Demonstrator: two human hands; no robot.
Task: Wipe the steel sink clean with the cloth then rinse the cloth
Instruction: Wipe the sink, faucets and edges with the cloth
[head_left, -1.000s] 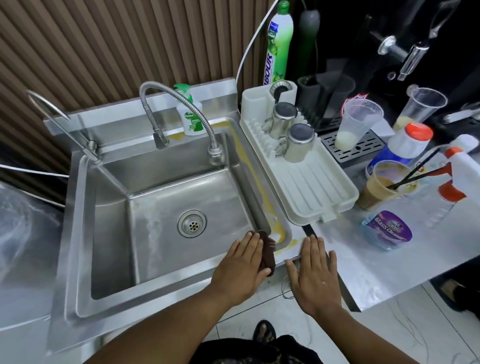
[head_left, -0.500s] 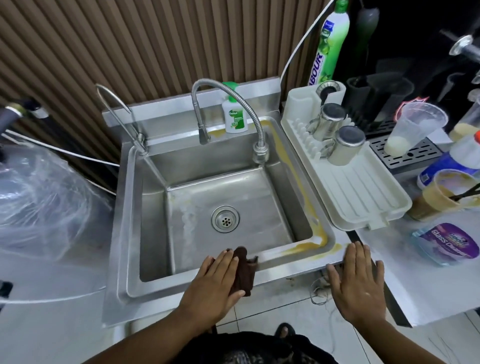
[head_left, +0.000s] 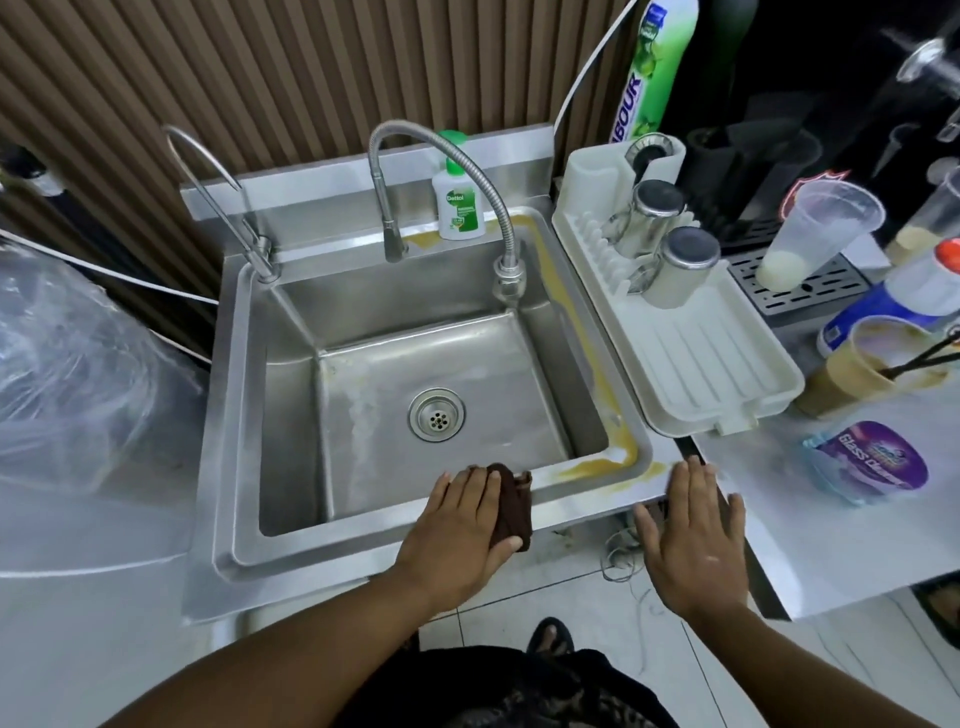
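The steel sink fills the middle of the view, with a round drain in its basin. A yellow-brown stain runs along its right rim and front right corner. My left hand lies flat on the front rim and presses a dark brown cloth against it, left of the stain. My right hand rests flat, fingers spread, on the front right corner of the sink counter and holds nothing. A flexible steel tap arches over the back of the basin.
A Dettol bottle stands on the back ledge. A white drying rack with two steel cups sits right of the sink. Plastic cups, bottles and a glass cleaner pouch crowd the right counter. A clear plastic bag lies at left.
My left hand has slid the cloth leftward along the front rim, away from the stained corner. The right hand has stayed at the front right corner. The camera has swung left.
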